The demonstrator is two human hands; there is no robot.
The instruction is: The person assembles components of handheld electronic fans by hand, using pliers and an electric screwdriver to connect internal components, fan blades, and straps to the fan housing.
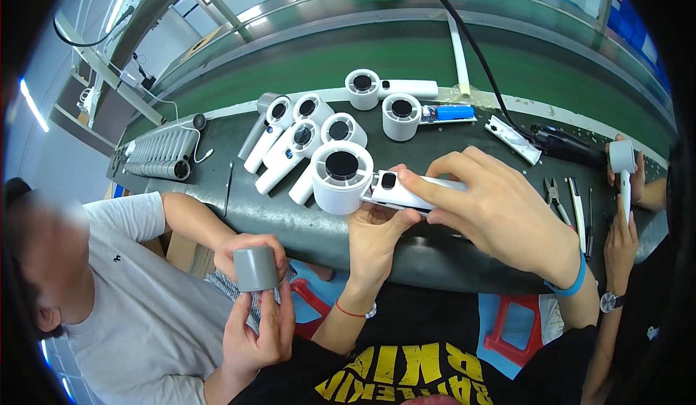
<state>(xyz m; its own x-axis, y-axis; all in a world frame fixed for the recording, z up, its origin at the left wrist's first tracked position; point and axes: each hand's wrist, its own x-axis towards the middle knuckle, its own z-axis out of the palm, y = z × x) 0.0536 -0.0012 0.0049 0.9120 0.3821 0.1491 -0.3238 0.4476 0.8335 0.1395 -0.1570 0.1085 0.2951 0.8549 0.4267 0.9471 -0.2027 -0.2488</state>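
Note:
A white handheld fan (334,196) with a round, black-centred head is between my two hands above the table's near edge. My left hand (373,245) grips it from below, where the head meets the handle. From the right, my right hand (500,206) closes on the white handle piece, its thumb near the dark oval button. A dark gap runs along the handle's lower side; I cannot tell whether the piece is fully seated. Beyond it lies another fan (401,124) with its handle opened, showing a blue battery (455,112). A loose white handle cover (512,141) lies to its right.
Several assembled fans (301,135) cluster behind my left hand. Grey parts (156,160) line the table's left end. At right lie a black power driver (569,145) with its cable, pliers (557,201) and a screwdriver (590,220). Co-workers at both sides hold a grey cylinder (255,269) and a white fan (622,160).

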